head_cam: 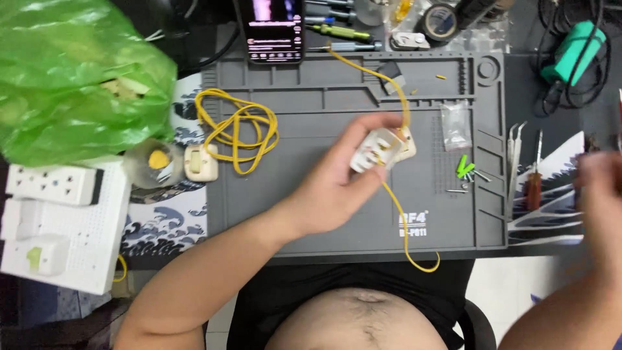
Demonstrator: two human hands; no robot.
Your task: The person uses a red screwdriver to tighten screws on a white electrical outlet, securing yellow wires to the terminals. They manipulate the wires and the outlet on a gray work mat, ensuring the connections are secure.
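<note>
The left hand (337, 188) pinches a white plug (376, 150) above the grey mat (311, 214); it looks light and rigid, best held by its body. The yellow wire (396, 214) hangs soft. The right hand (599, 194) is blurred; its state I cannot tell.

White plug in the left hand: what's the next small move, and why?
Probably bring the right hand over to the red-handled screwdriver. The left hand holds the white plug pins-up with its yellow cable attached, loose screws lie on the grey mat, and the right hand looks blurred and empty.
</note>
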